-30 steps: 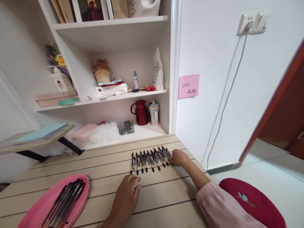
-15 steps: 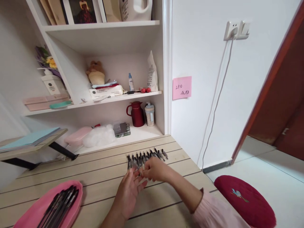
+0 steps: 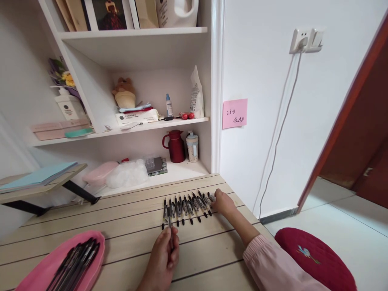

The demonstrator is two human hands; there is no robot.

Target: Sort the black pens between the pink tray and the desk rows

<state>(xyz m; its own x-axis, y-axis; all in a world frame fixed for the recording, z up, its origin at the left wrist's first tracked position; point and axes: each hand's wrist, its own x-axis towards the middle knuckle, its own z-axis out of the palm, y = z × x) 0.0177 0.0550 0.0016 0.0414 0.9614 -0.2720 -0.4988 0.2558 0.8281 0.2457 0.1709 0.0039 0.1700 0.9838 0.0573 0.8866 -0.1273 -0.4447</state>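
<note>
My left hand (image 3: 163,254) is closed around a dark pen piece (image 3: 169,221) that points away from me, just in front of the row's left end. Several black-and-clear pen parts (image 3: 189,206) lie side by side on the wooden table, with thin tips at the far side and black ends nearer me. At the row's right end my right hand (image 3: 222,202) has its fingers pinched on a small clear pen part (image 3: 211,197), partly hidden by the fingers. At the lower left a pink tray (image 3: 101,246) holds a bundle of dark pens (image 3: 74,262).
White shelves (image 3: 133,34) stand behind the table, carrying a red jug (image 3: 176,146) and a cup (image 3: 192,147). A small raised stand (image 3: 72,173) is at the left. A red stool (image 3: 315,258) stands to the right, near a hanging cord (image 3: 277,137).
My hands were together over the row and have come apart. The right hand has moved right to the row's end; the left has drawn slightly nearer with the pen piece.
</note>
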